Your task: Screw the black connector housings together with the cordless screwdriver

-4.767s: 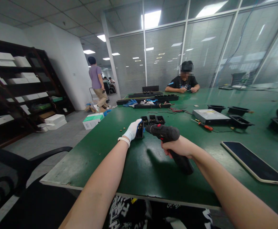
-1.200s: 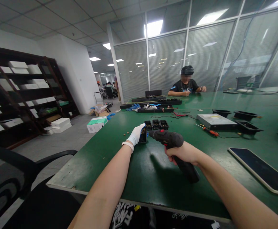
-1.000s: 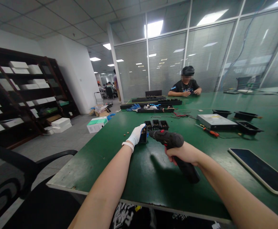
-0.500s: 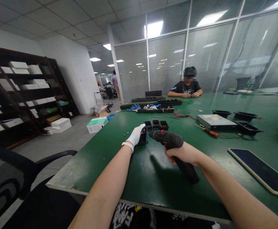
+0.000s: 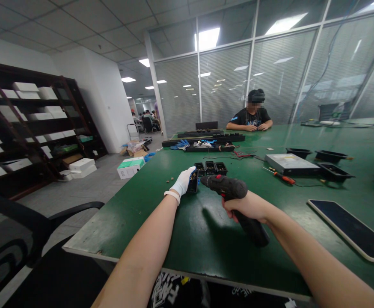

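Note:
My left hand (image 5: 182,181), in a white glove with blue fingertips, is closed on a small black box (image 5: 193,185) with brass-coloured bits inside. My right hand (image 5: 235,207) is bare and wrapped round the grip of a black cordless drill (image 5: 228,186) with red accents. The drill's nose points left at the box; whether its tip touches anything is too small to make out. Right behind the held box stand several more small black boxes (image 5: 210,167). Tiny brass-coloured pieces (image 5: 170,179) lie on the green table (image 5: 135,214) left of my gloved hand.
Right of my hands lie a flat tablet-like panel (image 5: 350,229), a screwdriver (image 5: 283,177), a silver metal case (image 5: 289,163) and black trays (image 5: 333,172). Farther back are black bars (image 5: 206,139), a blue glove (image 5: 182,145) and a seated person (image 5: 253,115). A chair (image 5: 55,256) stands at left.
My hands, the drill and the held box stay almost still. In the background, a standing person has moved mostly out of sight behind the partition.

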Action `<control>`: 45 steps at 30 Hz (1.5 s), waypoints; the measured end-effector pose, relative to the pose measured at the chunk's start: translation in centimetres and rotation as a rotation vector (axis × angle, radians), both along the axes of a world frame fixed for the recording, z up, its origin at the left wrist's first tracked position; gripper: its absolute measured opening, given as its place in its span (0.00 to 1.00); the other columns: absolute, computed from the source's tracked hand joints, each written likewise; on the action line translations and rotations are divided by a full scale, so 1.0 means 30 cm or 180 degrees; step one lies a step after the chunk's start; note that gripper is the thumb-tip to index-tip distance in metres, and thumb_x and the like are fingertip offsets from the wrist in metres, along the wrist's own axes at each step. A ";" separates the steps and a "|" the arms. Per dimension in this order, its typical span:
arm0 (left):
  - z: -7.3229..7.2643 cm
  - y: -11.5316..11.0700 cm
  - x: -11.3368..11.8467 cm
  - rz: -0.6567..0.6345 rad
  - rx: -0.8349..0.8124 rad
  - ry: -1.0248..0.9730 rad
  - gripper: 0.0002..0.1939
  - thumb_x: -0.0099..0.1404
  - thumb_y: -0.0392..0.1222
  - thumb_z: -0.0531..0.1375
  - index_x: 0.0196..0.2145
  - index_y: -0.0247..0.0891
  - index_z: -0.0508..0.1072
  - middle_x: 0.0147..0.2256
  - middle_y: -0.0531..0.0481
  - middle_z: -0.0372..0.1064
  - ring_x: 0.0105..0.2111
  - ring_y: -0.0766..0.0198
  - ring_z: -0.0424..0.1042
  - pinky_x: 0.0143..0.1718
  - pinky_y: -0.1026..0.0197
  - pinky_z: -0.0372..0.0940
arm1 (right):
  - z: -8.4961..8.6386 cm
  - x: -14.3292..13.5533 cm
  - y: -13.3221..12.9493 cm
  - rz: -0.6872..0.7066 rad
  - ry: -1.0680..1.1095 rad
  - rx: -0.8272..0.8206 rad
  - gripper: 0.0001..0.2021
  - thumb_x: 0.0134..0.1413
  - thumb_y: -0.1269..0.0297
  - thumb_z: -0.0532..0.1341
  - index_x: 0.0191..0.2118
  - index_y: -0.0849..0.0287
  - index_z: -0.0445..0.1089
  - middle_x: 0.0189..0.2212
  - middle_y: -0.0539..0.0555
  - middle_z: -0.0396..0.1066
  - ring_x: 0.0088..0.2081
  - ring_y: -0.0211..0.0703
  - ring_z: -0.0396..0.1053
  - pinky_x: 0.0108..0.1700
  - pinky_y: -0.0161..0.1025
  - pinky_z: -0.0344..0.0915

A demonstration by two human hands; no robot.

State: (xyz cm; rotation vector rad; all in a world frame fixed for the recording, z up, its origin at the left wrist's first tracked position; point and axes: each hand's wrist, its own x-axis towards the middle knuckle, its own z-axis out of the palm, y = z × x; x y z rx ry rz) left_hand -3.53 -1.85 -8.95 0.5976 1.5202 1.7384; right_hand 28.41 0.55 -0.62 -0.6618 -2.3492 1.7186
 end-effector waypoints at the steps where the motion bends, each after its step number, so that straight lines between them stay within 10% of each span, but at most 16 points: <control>1: -0.001 0.000 -0.001 -0.0004 -0.0005 0.0008 0.30 0.68 0.70 0.73 0.47 0.38 0.87 0.37 0.40 0.85 0.31 0.50 0.84 0.40 0.50 0.80 | 0.000 0.000 0.000 -0.0001 0.0008 0.0005 0.02 0.38 0.65 0.64 0.23 0.55 0.70 0.21 0.54 0.77 0.21 0.42 0.71 0.25 0.38 0.66; 45: 0.022 -0.023 0.018 -0.0078 0.0113 -0.0003 0.37 0.64 0.74 0.76 0.53 0.38 0.88 0.42 0.39 0.89 0.41 0.46 0.88 0.50 0.47 0.81 | -0.003 0.001 0.007 0.0037 -0.0047 -0.0134 0.03 0.40 0.67 0.65 0.24 0.55 0.70 0.22 0.53 0.77 0.22 0.42 0.71 0.26 0.38 0.66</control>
